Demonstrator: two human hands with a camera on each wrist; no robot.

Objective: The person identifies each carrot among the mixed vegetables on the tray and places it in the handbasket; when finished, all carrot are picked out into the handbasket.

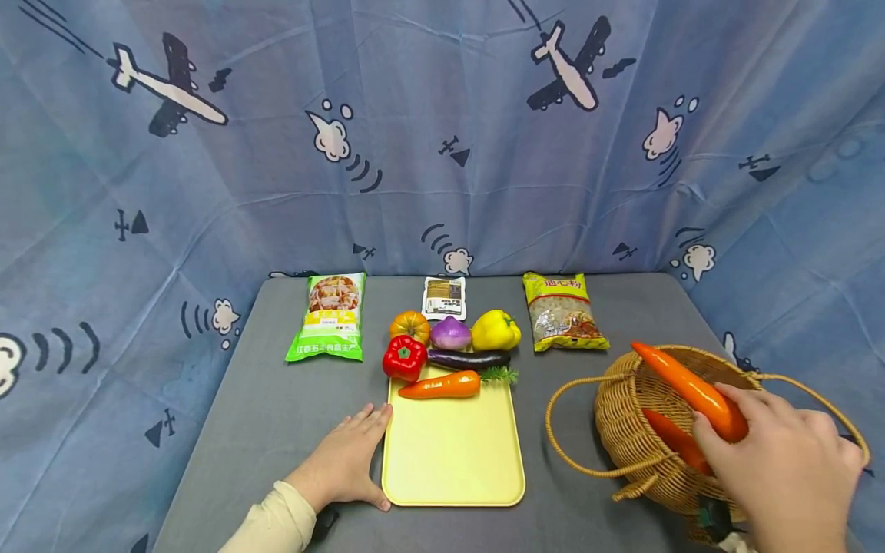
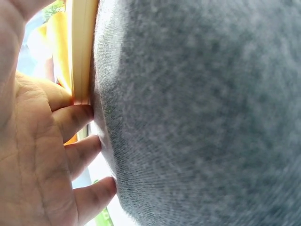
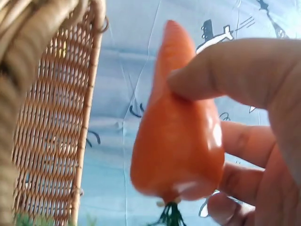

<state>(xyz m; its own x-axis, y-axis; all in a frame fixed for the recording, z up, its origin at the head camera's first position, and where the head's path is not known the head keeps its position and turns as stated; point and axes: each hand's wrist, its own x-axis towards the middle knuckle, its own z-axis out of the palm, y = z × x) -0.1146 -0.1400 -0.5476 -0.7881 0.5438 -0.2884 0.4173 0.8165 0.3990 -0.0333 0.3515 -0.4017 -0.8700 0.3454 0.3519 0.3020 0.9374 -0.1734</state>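
- We saw the right hand point(image 1: 795, 453) clamped on a glossy orange plastic carrot point(image 1: 691, 392), thumb on one side and fingers on the other; its thick end lay partly behind the hand in the head view.
- The carrot was at the mouth of a round tan wicker basket point(image 1: 618, 422) with looped handles; we could not tell whether it touched the rim.
- Inside the basket we made out a red-orange elongated piece point(image 1: 674, 438), its lower end hidden by the wall and the hand.
- The right wrist view cut off the basket at the left and the carrot's green stem at the bottom.
- The left hand point(image 1: 349, 457) touched the left edge of a pale yellow rectangular tray point(image 1: 452, 453), thumb well apart from the fingers; its wrist view was mostly blurred grey cloth.
- At the tray's far end we saw a second orange carrot with a leafy green top point(image 1: 442, 385), a dark purple eggplant point(image 1: 470, 360) and a shiny red bell pepper point(image 1: 404, 359), which together hid the tray's far rim.
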